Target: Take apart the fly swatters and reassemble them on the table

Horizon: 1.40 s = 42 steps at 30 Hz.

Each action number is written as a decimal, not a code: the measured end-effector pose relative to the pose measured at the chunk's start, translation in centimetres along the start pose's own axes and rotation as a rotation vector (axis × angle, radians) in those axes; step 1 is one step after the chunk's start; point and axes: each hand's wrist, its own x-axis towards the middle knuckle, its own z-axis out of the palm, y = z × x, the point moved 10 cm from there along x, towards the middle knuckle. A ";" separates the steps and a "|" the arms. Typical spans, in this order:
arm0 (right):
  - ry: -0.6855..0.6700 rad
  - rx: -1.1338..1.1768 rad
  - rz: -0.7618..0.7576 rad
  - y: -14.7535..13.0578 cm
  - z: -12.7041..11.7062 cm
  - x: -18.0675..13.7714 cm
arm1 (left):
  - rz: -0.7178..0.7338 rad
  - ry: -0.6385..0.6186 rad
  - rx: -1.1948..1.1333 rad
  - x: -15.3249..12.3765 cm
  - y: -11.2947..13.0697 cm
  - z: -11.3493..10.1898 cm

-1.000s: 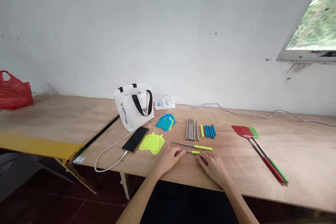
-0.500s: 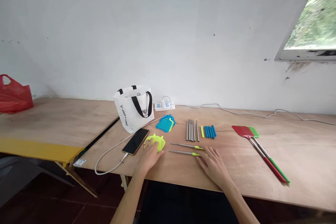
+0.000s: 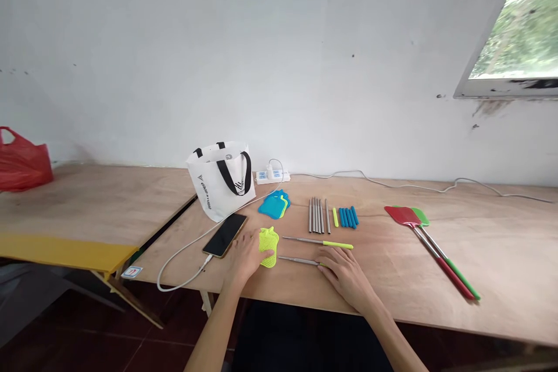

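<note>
My left hand [image 3: 246, 254] is at the left edge of a yellow-green perforated fly swatter head [image 3: 270, 249], fingers curled along the edge and thumb across its face. My right hand [image 3: 344, 276] is closed over the yellow handle of the nearer metal rod [image 3: 300, 260], most of that handle hidden. Just beyond it lies a second rod with a yellow handle [image 3: 337, 245], parallel and uncovered. Blue swatter heads [image 3: 272, 204] are stacked farther back with a yellow one partly showing. Several bare metal rods [image 3: 316, 216], a loose yellow handle [image 3: 335, 217] and several blue handles [image 3: 349, 218] lie in rows.
A phone [image 3: 224, 235] on a white charging cable lies left of my left hand. Behind it stand a white tote bag [image 3: 218, 186] and a power strip [image 3: 272, 176]. Red [image 3: 401, 215] and green [image 3: 462, 279] fly swatters lie at the right. The table's front edge is close to me.
The yellow swatter head has turned and shifted slightly right, nearer the rods. My right hand has drawn the nearer rod toward me, uncovering the farther rod's handle.
</note>
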 end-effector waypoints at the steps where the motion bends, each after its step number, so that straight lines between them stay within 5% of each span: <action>1: -0.004 0.014 -0.004 0.1 0.1 0.0 | 0.001 -0.004 -0.019 0.1 -0.1 0.0; 11: 0.056 -0.053 0.064 1.4 0.0 -0.2 | 0.032 -0.072 -0.121 0.3 0.2 -0.6; 20: 0.102 -0.212 0.154 2.8 0.6 -0.7 | 0.215 0.062 -0.493 0.8 1.6 -2.6; 31: 0.060 -0.149 0.118 2.7 0.9 -0.3 | 0.083 0.169 -0.872 0.0 1.4 -5.5; 36: -0.040 -0.076 0.071 1.7 1.4 -0.2 | -0.068 0.075 -1.162 -0.2 1.5 -3.7; 42: 0.001 -0.125 0.064 1.6 0.9 -0.3 | -0.145 0.068 -1.366 -0.8 2.1 -3.2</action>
